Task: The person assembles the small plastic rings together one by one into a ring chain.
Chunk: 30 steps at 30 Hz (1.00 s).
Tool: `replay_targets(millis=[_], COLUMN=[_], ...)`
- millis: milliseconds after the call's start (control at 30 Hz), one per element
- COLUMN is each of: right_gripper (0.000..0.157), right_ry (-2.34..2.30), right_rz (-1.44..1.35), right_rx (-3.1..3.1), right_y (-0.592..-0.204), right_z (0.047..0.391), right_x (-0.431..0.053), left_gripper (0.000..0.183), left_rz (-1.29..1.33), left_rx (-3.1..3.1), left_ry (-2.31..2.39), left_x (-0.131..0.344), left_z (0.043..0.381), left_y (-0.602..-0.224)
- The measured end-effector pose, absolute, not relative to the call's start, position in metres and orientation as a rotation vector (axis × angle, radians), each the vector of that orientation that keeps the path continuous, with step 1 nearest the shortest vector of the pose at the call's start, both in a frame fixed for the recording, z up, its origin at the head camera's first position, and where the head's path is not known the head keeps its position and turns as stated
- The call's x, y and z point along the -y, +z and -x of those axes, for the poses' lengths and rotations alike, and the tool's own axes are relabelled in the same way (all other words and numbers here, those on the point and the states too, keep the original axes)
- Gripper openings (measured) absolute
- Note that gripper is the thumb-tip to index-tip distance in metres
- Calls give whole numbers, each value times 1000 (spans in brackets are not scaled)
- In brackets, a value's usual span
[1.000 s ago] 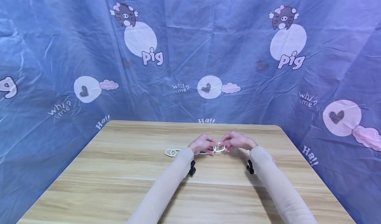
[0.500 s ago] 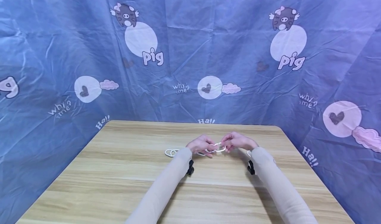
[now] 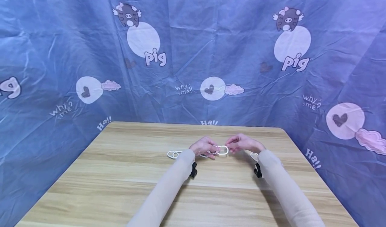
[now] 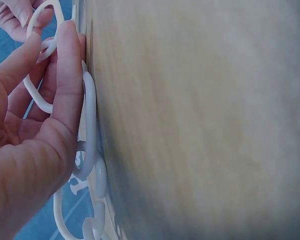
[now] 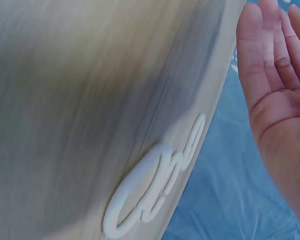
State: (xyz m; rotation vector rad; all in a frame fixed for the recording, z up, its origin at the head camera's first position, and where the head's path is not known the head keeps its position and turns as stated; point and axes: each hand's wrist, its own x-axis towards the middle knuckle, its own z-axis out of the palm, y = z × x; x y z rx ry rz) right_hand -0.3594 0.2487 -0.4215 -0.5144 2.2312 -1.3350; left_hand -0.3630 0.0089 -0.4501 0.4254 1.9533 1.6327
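In the head view my left hand (image 3: 205, 147) pinches a white plastic chain link (image 3: 223, 150) between thumb and fingers. The left wrist view shows this link (image 4: 32, 90) crossing the fingers, hooked with another link near the fingertips. More joined white links (image 4: 90, 125) trail below the hand, and the chain's far end (image 3: 173, 154) lies on the table left of the wrist. My right hand (image 3: 242, 143) hovers just right of the held link, fingertips close to its end. In the right wrist view the fingers (image 5: 250, 45) are extended, with nothing visible between them.
Several loose white links (image 5: 135, 190) lie on the wooden table (image 3: 193, 200) beneath the right wrist; one link (image 3: 254, 156) shows beside the right sleeve in the head view. A blue printed curtain (image 3: 187, 53) hangs behind the table. Each wrist wears a black camera mount (image 3: 193, 170).
The right hand has let go of the link and shifted slightly right. The link now stands out from the left fingers, more of its loop visible. The left hand has barely moved.
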Motion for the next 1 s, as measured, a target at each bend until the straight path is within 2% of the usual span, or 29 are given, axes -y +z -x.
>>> replay_targets(millis=[300, 667, 1000], right_gripper=[36, 33, 42], right_ry=[-1338, -1217, -1165], right_rz=[527, 529, 533], right_rx=[-2282, -2445, -2441], right_y=[-419, -420, -430], right_z=[357, 343, 333], right_x=[-277, -321, -349], left_gripper=[16, 17, 19], left_rz=[-389, -372, -389], left_rx=[-1980, -1947, -1934], left_ry=[1644, 1655, 1655], left_x=[-10, -11, -10], left_z=[364, 365, 365], left_y=[-452, -451, -452])
